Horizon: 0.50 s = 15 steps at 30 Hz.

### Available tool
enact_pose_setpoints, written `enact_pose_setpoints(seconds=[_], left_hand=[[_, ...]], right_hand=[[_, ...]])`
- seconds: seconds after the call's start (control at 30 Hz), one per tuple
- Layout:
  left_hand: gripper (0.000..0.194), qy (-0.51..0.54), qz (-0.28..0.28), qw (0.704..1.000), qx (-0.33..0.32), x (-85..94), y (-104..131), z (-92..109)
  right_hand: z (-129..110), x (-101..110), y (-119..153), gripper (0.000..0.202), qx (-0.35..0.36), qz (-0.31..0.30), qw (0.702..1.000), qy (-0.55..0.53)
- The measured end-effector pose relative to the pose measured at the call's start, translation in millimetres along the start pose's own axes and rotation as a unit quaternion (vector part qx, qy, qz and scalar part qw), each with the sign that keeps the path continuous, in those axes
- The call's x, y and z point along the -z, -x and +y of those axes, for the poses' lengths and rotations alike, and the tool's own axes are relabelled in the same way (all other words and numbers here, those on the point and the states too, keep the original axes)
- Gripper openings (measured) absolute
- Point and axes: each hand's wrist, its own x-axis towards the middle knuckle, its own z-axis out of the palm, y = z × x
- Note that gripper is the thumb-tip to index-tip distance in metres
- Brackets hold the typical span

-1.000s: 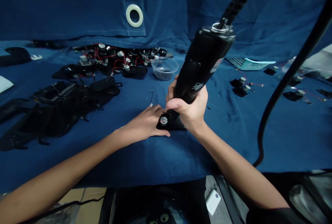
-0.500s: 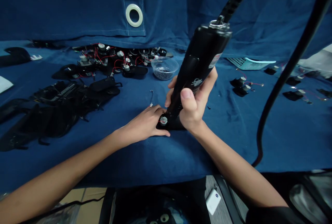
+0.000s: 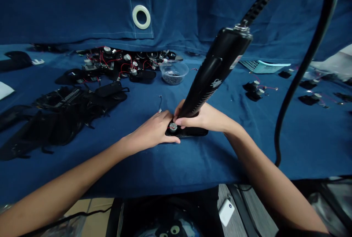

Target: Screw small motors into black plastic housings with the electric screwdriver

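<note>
A black casing [image 3: 194, 132] lies flat on the blue cloth, with a small round silver motor [image 3: 173, 127] at its left end. My left hand [image 3: 154, 130] is closed around that left end, thumb along the near edge and fingers behind. My right hand [image 3: 199, 118] grips the lower end of a black electric screwdriver [image 3: 211, 68], which leans up to the right. The tool's tip, beside the motor, is hidden by my fingers.
Behind stands a clear bowl [image 3: 174, 73] of small screws. Wired motor parts [image 3: 126, 65] and black casings [image 3: 68, 116] lie left; a teal basket [image 3: 264, 67] and small black parts [image 3: 253, 91] lie right. A thick black cable [image 3: 299, 72] hangs at the right.
My right hand has slid down the screwdriver towards its tip, and the tool leans further right. More of the casing's right end shows. My left hand has stayed in place.
</note>
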Motion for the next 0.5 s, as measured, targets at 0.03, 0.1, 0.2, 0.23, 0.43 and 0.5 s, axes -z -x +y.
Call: enact_pose_setpoints(seconds=[0.03,0.1,0.2,0.23,0.43,0.5], left_hand=[[0.058,0.0,0.0,1.0,0.0,0.2,0.0,0.3],[0.055,0.003,0.001,1.0,0.001,0.7,0.0,1.2],[0.053,0.015,0.001,1.0,0.013,2.2,-0.6,3.0],[0.053,0.022,-0.005,1.0,0.02,3.0,-1.1,3.8],[0.051,0.044,-0.029,0.998,0.026,5.5,-3.8,6.6],[0.051,0.04,-0.014,0.999,0.029,4.8,-3.3,6.8]], right_hand=[[0.1,-1.3,-1.2,0.021,-0.006,-0.006,1.0,0.009],[-1.2,-4.5,-2.5,0.017,-0.005,0.002,1.0,0.028],[-7.6,-9.8,-1.1,0.013,-0.002,0.031,0.998,0.057],[-10.5,-11.5,-0.1,0.013,-0.005,0.04,0.997,0.073],[-15.4,-15.6,1.2,0.013,0.007,0.053,0.99,0.134],[-12.6,-12.4,-0.3,0.012,0.012,0.051,0.994,0.098]])
